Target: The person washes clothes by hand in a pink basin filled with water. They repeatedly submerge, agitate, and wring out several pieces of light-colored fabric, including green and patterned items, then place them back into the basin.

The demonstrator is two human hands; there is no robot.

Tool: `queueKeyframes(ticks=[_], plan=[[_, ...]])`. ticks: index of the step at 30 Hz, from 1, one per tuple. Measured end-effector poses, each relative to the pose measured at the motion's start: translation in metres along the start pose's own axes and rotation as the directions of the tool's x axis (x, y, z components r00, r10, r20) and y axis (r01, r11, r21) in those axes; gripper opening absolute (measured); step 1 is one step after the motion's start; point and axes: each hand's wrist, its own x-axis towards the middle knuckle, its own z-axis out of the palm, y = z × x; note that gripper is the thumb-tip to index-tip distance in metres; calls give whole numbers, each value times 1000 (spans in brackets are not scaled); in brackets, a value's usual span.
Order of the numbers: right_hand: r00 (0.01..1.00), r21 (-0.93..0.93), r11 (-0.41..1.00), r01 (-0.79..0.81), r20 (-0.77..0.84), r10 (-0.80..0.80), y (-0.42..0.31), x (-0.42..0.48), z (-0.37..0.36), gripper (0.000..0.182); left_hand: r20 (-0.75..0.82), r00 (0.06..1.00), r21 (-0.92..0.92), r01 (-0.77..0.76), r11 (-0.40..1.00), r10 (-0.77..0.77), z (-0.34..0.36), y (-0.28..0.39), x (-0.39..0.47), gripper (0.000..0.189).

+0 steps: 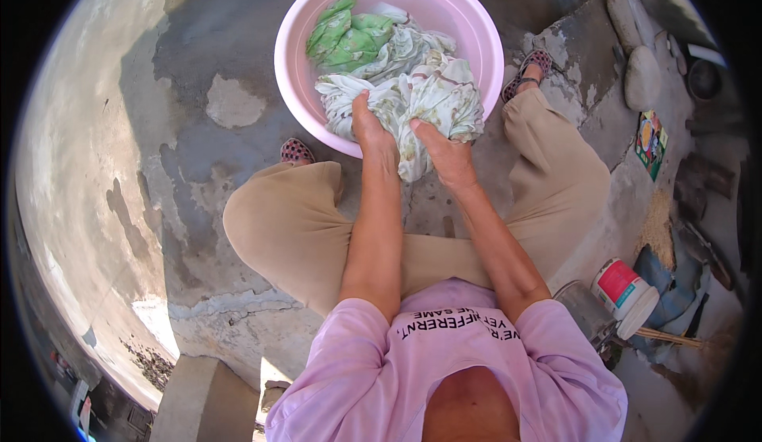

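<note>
A round pink plastic basin [286, 78] stands on the ground in front of me, with some water in it. My left hand [375, 126] and my right hand [443, 150] grip a bunched, wet white patterned cloth [443, 96] at the near rim; part of the cloth hangs over the rim between the hands. Both thumbs lie on top of the fabric, and most fingers are hidden beneath it. Behind the held cloth, a green patterned cloth [351, 37] lies at the basin's far left, touching more whitish fabric [408, 49].
My knees are spread on either side below the basin. At right lie rounded stones [643, 78], a colourful packet [651, 143] and a white tub with a red label [622, 293]. A concrete block [205, 403] stands at lower left.
</note>
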Motion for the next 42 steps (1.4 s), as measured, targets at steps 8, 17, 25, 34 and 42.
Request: queueKeyframes(ticks=[8, 17, 25, 34, 42], plan=[[984, -358, 933, -45, -177, -20, 87, 70, -40, 38, -57, 998, 158, -21, 987, 31, 43, -46, -36, 29], [992, -312, 943, 114, -12, -124, 8, -14, 2, 43, 70, 989, 140, 118, 983, -128, -2, 0, -3, 43], [988, -361, 931, 62, -113, -109, 134, 92, -68, 40, -32, 998, 125, 51, 991, -47, 43, -51, -29, 32], [786, 689, 696, -202, -309, 535, 54, 107, -70, 27, -4, 919, -23, -395, 918, 395, 58, 12, -9, 50], [970, 28, 975, -222, -98, 223, 107, 91, -26, 45, -316, 886, 229, -274, 934, 338, -14, -12, 56, 41]])
